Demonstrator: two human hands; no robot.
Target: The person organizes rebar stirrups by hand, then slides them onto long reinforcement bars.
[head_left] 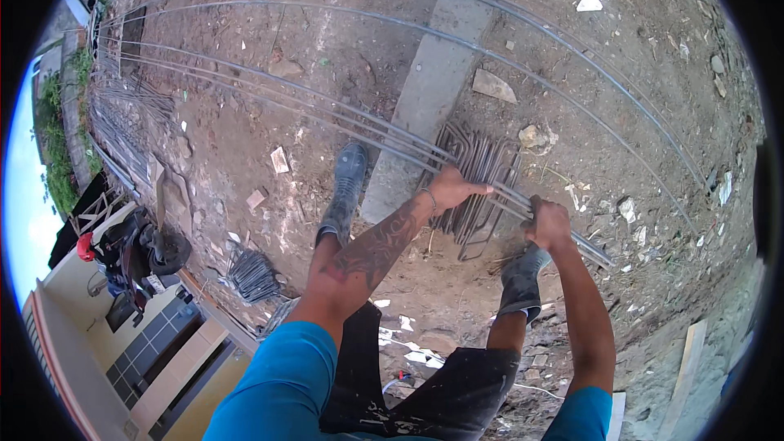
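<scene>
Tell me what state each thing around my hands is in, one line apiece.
Left hand: closed around metal rods
Right hand: closed around them near one end
Metal rods: held in both hands, crossing above the bent frames
Bent frames: stacked together
Concrete slab: lying on the dirt
Left boot: worn, dirty
Right boot: worn, dirty

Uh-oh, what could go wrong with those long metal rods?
Maybe three things:
The left hand and right hand have no gloves, so the metal rods might scrape or pinch them.
The rods cross above the pile of bent metal frames, so they could catch on it.
That pile sits between the left boot and right boot, so a careless step could cause a trip.
</scene>
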